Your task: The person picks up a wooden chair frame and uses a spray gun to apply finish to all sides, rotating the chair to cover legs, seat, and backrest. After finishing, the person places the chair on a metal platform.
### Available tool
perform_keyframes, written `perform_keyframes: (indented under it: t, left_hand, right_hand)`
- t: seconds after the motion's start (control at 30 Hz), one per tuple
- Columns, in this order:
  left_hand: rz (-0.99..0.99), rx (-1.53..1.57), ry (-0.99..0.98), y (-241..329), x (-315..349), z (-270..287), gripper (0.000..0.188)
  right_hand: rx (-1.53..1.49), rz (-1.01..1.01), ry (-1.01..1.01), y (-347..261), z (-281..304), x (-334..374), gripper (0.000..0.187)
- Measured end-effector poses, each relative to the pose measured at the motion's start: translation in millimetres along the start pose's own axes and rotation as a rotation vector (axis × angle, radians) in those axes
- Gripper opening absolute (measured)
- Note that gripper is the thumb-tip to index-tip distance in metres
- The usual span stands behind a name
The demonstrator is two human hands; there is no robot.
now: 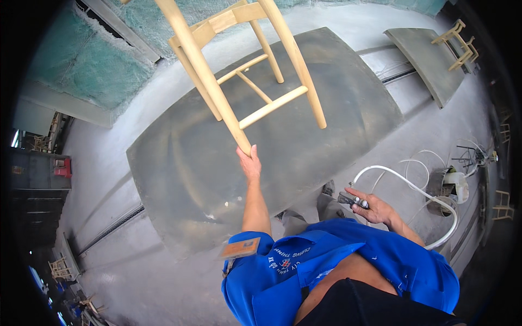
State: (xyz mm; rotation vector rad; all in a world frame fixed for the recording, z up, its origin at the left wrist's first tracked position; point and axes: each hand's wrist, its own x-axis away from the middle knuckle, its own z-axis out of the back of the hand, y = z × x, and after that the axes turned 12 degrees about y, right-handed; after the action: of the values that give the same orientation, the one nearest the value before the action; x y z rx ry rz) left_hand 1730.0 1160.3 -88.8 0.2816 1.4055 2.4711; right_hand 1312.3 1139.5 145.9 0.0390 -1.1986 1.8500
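A bare, pale wooden chair frame point(274, 106) is tilted over a large dark board point(190, 157); its upper part runs out past the top of the view. My left hand point(250, 163) grips the end of one of its legs, arm stretched forward. Closer to my body on the right, my right hand point(380, 209) is wrapped around a dark metal spray gun point(352, 201) with silvery knobs. A white hose point(414, 187) curves from near the gun out to the right and back toward me.
Buckets and a whitish container point(461, 187) stand at right among coiled thin hoses. Another dark board point(429, 70) at upper right carries a wooden chair frame point(461, 51). Green, dust-covered sheeting point(81, 60) is at upper left. A dark floor channel point(111, 231) runs at left.
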Motion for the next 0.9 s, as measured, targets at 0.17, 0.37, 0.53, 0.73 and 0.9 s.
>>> perform_keyframes:
  t: [0.17,0.37,0.53,0.73,0.9]
  left_hand:
    - [-0.050,0.033,0.086,5,-7,-6,0.066]
    - [-0.103,0.062,0.134,27,-10,-6,0.065]
    - [-0.121,0.004,0.185,51,-37,-8,0.063]
    - [-0.143,-0.005,0.220,68,-81,-13,0.057]
    - [-0.115,0.034,0.207,95,-106,-15,0.052]
  right_hand:
    - [-0.093,0.051,0.045,3,-4,-15,0.059]
    - [-0.171,0.129,0.125,7,5,-52,0.056]
    - [-0.244,0.219,0.215,8,4,-87,0.055]
    - [-0.296,0.250,0.384,6,-9,-121,0.056]
    - [-0.414,0.214,0.418,3,-16,-141,0.057]
